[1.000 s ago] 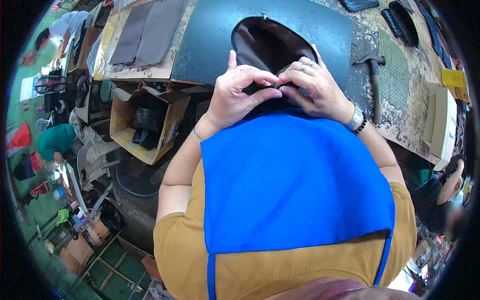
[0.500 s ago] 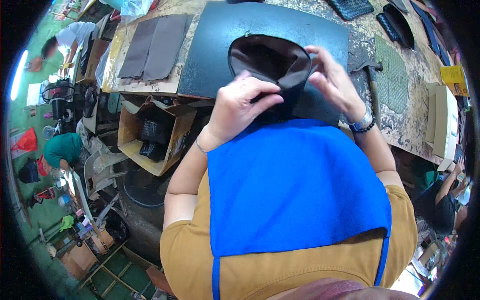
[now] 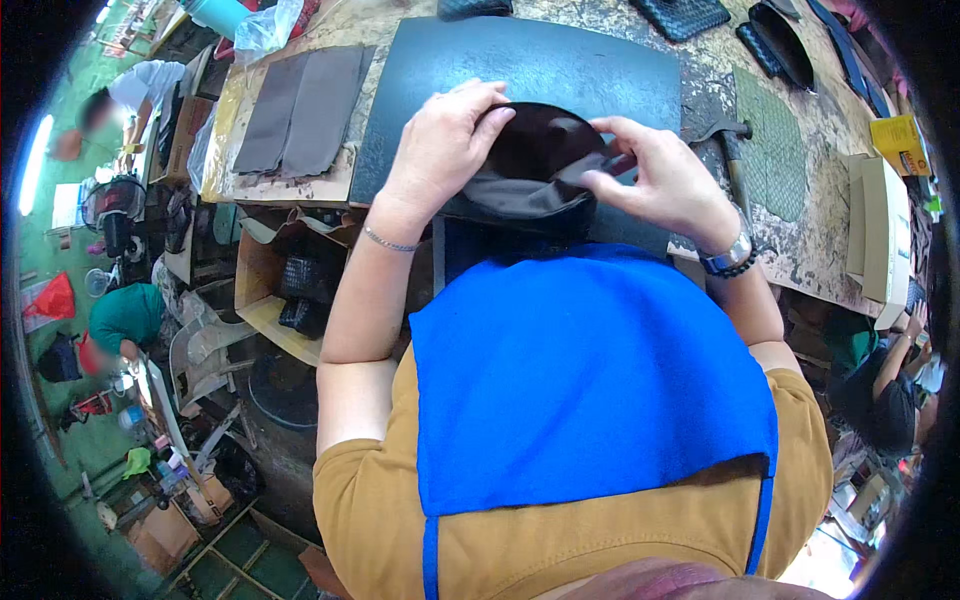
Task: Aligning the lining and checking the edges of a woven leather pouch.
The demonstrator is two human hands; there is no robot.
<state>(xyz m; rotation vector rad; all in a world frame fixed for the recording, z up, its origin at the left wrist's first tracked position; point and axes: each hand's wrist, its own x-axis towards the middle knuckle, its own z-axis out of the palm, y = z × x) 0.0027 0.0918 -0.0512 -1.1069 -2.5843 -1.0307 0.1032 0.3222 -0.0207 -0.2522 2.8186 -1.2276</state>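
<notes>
A black pouch (image 3: 510, 195) with a dark brown lining stands at the near edge of the work board, its wide mouth gaping upward. My left hand (image 3: 437, 145) pinches the rim at its far left side, thumb and fingers closed over the edge. On the opposite side, my right hand (image 3: 665, 185) has its fingers around the right rim, with the thumb at the lining. The lower part of the pouch is partly hidden by its own front wall. Under it lies a dark, smooth board (image 3: 610, 75).
Left of the board lie brown fabric pieces (image 3: 320, 115). To the right are a hammer (image 3: 733, 150), a green textured sheet (image 3: 775, 140) and a pale box (image 3: 885, 240). Black woven pieces (image 3: 680, 15) rest at the far edge. An open carton (image 3: 275, 310) stands below the table's left side.
My left hand has moved from the near rim to the far left rim. The pouch has tilted and come nearer, and my right fingers have closed on its right edge.
</notes>
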